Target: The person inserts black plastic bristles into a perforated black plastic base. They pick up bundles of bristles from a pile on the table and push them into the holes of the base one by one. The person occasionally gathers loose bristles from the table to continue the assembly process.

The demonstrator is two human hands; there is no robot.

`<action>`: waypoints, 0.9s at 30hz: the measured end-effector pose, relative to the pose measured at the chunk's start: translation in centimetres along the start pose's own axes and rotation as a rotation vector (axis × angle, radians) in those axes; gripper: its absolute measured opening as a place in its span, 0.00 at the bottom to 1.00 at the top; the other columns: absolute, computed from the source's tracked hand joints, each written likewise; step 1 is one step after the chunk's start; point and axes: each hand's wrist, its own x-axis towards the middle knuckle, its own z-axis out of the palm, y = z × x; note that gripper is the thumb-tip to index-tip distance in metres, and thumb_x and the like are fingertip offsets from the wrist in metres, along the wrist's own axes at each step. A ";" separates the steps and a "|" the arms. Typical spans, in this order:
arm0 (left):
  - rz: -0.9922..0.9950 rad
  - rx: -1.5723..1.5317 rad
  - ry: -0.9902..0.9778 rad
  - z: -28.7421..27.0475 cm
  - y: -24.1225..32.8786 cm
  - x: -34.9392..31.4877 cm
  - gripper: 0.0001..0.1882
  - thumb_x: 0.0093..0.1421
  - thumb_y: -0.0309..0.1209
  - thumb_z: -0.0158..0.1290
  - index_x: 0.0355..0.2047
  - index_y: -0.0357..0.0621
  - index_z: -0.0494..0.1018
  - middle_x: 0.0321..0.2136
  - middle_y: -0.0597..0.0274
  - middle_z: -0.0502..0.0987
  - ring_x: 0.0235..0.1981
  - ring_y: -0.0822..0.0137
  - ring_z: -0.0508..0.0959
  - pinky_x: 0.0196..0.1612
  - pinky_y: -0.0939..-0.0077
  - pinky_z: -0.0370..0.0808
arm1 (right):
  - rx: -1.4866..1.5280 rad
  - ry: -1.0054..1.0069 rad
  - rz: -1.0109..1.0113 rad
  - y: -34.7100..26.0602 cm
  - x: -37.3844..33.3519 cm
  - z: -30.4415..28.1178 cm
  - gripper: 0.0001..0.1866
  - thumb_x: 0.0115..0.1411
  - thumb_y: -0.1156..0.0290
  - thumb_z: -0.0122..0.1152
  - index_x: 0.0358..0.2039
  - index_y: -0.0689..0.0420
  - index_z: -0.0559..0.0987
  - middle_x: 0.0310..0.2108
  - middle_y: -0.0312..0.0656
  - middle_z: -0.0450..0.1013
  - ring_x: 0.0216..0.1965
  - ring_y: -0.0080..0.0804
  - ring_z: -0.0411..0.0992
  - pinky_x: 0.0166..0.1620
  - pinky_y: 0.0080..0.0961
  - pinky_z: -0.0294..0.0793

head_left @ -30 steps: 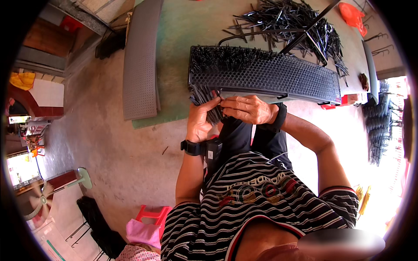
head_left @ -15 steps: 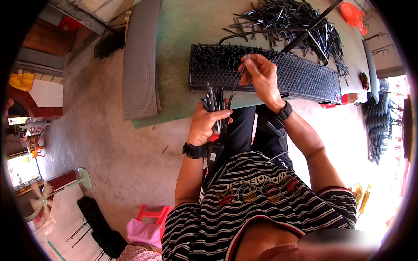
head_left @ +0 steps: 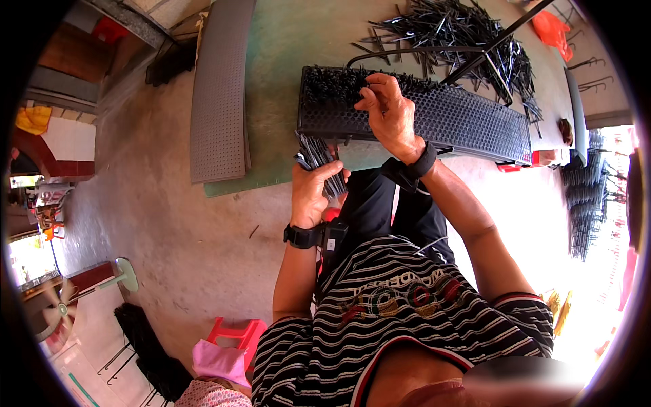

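My left hand point(head_left: 310, 192) is closed round a bundle of thin black strips point(head_left: 319, 157), which leans to the left just below the near edge of a long black perforated panel point(head_left: 468, 122). Over the left half of that panel is my right hand point(head_left: 393, 117), its thumb and fingertips curled together. Whatever those fingers hold, if anything, is too small or hidden to make out. Curly black tufts point(head_left: 329, 88) fill the panel's left end and run along its far edge. The holes toward its right end are bare.
A heap of loose black strips point(head_left: 454, 34) lies beyond the panel on the green table point(head_left: 278, 88). A black metal frame point(head_left: 475, 61) rises over the panel. Grey perforated boards point(head_left: 220, 102) lie at the table's left. A pink stool point(head_left: 234, 336) stands behind me.
My right hand has shifted slightly left over the tufts, and the strip that hung from its fingers no longer shows. The bundle in my left hand has tipped further left.
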 end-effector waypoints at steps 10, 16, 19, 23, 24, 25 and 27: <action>-0.006 -0.059 0.000 0.5 0.7 -0.5 0.18 0.47 0.14 0.58 0.40 0.34 0.69 0.26 0.55 0.75 0.20 0.60 0.79 0.22 0.71 0.77 | -0.434 -0.123 -0.473 1.0 0.6 -0.1 0.06 0.56 0.78 0.57 0.35 0.61 0.75 0.24 0.44 0.73 0.21 0.29 0.75 0.25 0.23 0.72; -0.014 -0.061 -0.089 0.9 0.6 -0.3 0.17 0.48 0.16 0.58 0.40 0.34 0.71 0.26 0.55 0.76 0.21 0.60 0.79 0.23 0.72 0.78 | -0.169 -0.223 0.074 -1.8 -1.7 -1.0 0.11 0.52 0.71 0.63 0.32 0.66 0.78 0.19 0.42 0.74 0.16 0.19 0.69 0.20 0.17 0.67; -0.044 -0.056 -0.129 1.8 0.4 -0.2 0.18 0.49 0.17 0.58 0.42 0.36 0.70 0.28 0.54 0.77 0.22 0.60 0.79 0.23 0.72 0.77 | 0.203 -0.410 0.495 -1.4 -2.3 -1.7 0.08 0.55 0.73 0.60 0.31 0.66 0.77 0.21 0.40 0.75 0.16 0.19 0.70 0.19 0.16 0.67; -0.062 -0.038 -0.057 2.2 0.2 0.3 0.18 0.50 0.18 0.57 0.42 0.37 0.71 0.32 0.51 0.78 0.26 0.57 0.80 0.25 0.68 0.77 | 0.283 -0.009 0.338 -2.1 -1.0 -2.4 0.06 0.57 0.77 0.58 0.35 0.64 0.73 0.25 0.39 0.75 0.20 0.20 0.73 0.23 0.14 0.72; -0.062 -0.033 -0.045 2.1 0.2 0.3 0.18 0.49 0.18 0.57 0.42 0.37 0.71 0.32 0.52 0.77 0.26 0.58 0.80 0.25 0.68 0.77 | 0.237 0.087 0.239 -2.1 -0.7 -2.3 0.07 0.57 0.79 0.58 0.36 0.64 0.72 0.26 0.39 0.75 0.22 0.21 0.74 0.25 0.15 0.73; -0.060 -0.027 -0.033 2.0 0.2 0.3 0.18 0.49 0.18 0.57 0.42 0.36 0.71 0.31 0.53 0.77 0.26 0.58 0.80 0.24 0.68 0.77 | 0.186 0.116 0.149 -2.0 -0.5 -2.1 0.07 0.57 0.78 0.58 0.36 0.63 0.72 0.25 0.39 0.75 0.23 0.22 0.75 0.25 0.16 0.74; -0.047 -0.010 -0.018 2.0 0.1 0.3 0.18 0.49 0.18 0.57 0.42 0.36 0.71 0.29 0.54 0.77 0.25 0.59 0.79 0.23 0.69 0.77 | 0.083 0.174 -0.030 -1.3 -0.2 -1.7 0.08 0.56 0.78 0.59 0.36 0.63 0.71 0.24 0.41 0.75 0.24 0.23 0.76 0.26 0.18 0.75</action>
